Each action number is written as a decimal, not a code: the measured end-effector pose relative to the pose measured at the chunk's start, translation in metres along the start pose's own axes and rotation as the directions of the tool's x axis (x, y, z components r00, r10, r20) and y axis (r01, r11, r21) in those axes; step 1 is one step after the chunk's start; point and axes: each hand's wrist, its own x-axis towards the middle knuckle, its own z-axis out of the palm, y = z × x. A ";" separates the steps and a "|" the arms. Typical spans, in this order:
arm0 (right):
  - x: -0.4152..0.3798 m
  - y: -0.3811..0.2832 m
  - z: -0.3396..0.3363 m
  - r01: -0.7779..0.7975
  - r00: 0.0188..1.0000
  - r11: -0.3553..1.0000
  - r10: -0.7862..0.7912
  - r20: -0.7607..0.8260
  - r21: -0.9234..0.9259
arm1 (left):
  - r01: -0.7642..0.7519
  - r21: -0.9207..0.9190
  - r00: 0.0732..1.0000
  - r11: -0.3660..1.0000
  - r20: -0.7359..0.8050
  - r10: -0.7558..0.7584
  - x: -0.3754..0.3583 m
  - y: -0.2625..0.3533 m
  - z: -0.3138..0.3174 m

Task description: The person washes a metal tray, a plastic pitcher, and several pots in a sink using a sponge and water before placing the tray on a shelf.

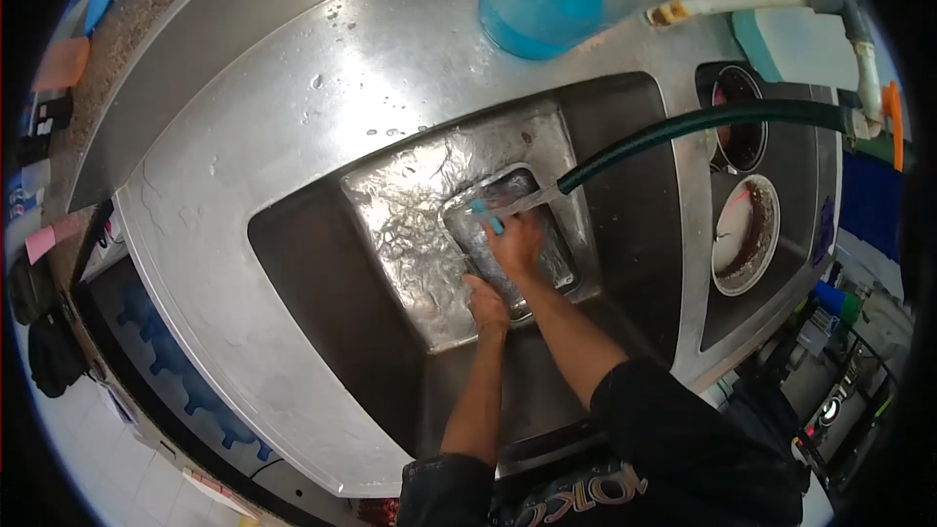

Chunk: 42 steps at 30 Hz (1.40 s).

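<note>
A rectangular metal tray [554, 259] lies tilted in the sink basin [625, 185], with water running over it. My left hand [488, 306] grips the tray's near left edge, thumb on top. In my right hand [518, 246] is a small blue scrubbing brush [486, 217], pressed to the tray's inner face; its bristles are hard to make out. Just beyond that hand, the end of a green hose [703, 118] pours a stream of water [532, 199] onto the tray and brush.
A clear container of blue liquid [542, 15] stands on the steel counter [234, 137] behind the basin. To the right, a second basin holds a white round container [746, 234] and a dark pot [739, 117]. A pale bottle [795, 46] lies near a white pipe [727, 2].
</note>
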 end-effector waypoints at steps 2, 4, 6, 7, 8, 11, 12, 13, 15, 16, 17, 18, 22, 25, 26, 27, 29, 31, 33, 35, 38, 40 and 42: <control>0.000 -0.023 -0.002 -0.126 0.989 0.990 0.131 -0.072 0.063 | 0.007 0.002 1.000 1.000 -0.018 -0.007 0.002 0.003 -0.005; -0.003 -0.030 -0.006 -0.255 0.953 0.960 0.269 -0.136 0.118 | -0.026 -0.025 1.000 0.999 0.003 0.026 0.000 0.005 -0.002; -0.006 -0.016 -0.007 0.101 0.995 0.995 -0.100 -0.030 0.026 | -0.008 -0.031 1.000 0.999 0.027 0.009 0.006 0.006 0.000; -0.006 -0.007 -0.008 0.093 0.995 0.995 -0.093 -0.025 0.019 | 0.017 -0.032 0.999 0.999 0.051 -0.015 0.003 0.004 0.001; -0.004 0.004 -0.006 -0.048 0.995 0.999 0.047 -0.088 -0.012 | 0.024 -0.033 0.998 0.999 0.057 -0.022 0.002 -0.002 0.007; -0.020 0.020 0.002 -0.180 0.953 0.981 0.157 -0.259 -0.070 | 0.118 -0.170 0.993 0.978 0.005 -0.119 0.015 -0.017 0.020; -0.035 0.023 -0.001 -0.184 0.926 0.976 0.132 -0.354 -0.117 | 0.042 -0.055 0.999 0.998 0.007 -0.042 0.014 -0.021 0.022; -0.053 0.024 -0.010 -0.181 0.923 0.976 0.127 -0.364 -0.117 | -0.036 0.056 0.999 0.998 0.015 0.035 0.014 -0.020 0.023; -0.084 0.025 -0.030 -0.391 0.920 0.920 0.391 0.010 -0.035 | -0.030 0.065 1.000 0.997 0.004 0.030 0.006 -0.005 0.012; -0.080 0.029 -0.031 -0.386 0.922 0.922 0.386 0.002 -0.034 | -0.014 0.076 1.000 0.997 -0.011 0.015 0.003 0.003 0.005; -0.075 0.031 -0.034 -0.312 0.949 0.949 0.313 0.032 -0.052 | -0.016 0.073 1.000 0.997 -0.012 0.017 0.005 0.000 0.008; -0.071 0.032 -0.035 -0.235 0.969 0.970 0.239 0.063 -0.067 | 0.011 0.047 1.000 0.999 -0.015 -0.010 0.009 -0.004 0.011; -0.010 0.022 -0.019 -0.119 0.993 0.993 0.119 -0.012 -0.002 | -0.045 0.108 0.999 0.993 0.001 0.045 0.015 -0.018 0.021; -0.010 0.035 -0.013 0.127 0.981 0.991 -0.133 -0.140 -0.053 | 0.011 0.107 1.000 0.994 0.000 -0.011 0.007 0.001 0.007; -0.037 0.049 -0.021 0.200 0.976 0.976 -0.206 -0.069 -0.086 | 0.005 0.105 1.000 0.994 -0.005 -0.005 0.011 0.005 0.009; -0.064 0.057 -0.027 0.263 0.965 0.959 -0.263 0.015 -0.110 | -0.053 0.108 0.998 0.993 -0.034 0.057 0.008 -0.002 0.010; -0.072 0.061 -0.044 0.263 0.960 0.963 -0.255 0.117 -0.063 | -0.106 0.102 0.990 0.989 -0.077 0.114 0.007 -0.004 0.010; -0.067 0.056 -0.051 0.260 0.944 0.965 -0.249 0.214 -0.021 | -0.036 0.146 0.997 0.989 -0.066 0.046 0.004 0.000 0.007; -0.027 0.037 -0.043 0.289 0.953 0.957 -0.291 0.082 0.034 | 0.029 0.033 0.999 0.999 -0.033 -0.028 0.016 -0.005 0.015; 0.001 0.021 -0.025 0.288 0.957 0.945 -0.292 0.001 0.157 | 0.106 -0.054 0.994 0.993 0.015 -0.105 0.018 -0.009 0.013; 0.018 -0.003 -0.029 0.255 0.967 0.966 -0.254 0.024 -0.040 | -0.010 -0.011 1.000 1.000 -0.023 0.010 0.016 0.006 0.001; 0.025 -0.002 -0.024 0.303 0.953 0.950 -0.302 -0.033 0.073 | -0.016 0.103 1.000 0.995 -0.017 0.018 0.020 0.012 -0.002; 0.018 -0.002 -0.020 0.329 0.944 0.927 -0.322 -0.068 0.181 | -0.027 0.125 1.000 0.992 0.004 0.026 0.018 0.016 -0.003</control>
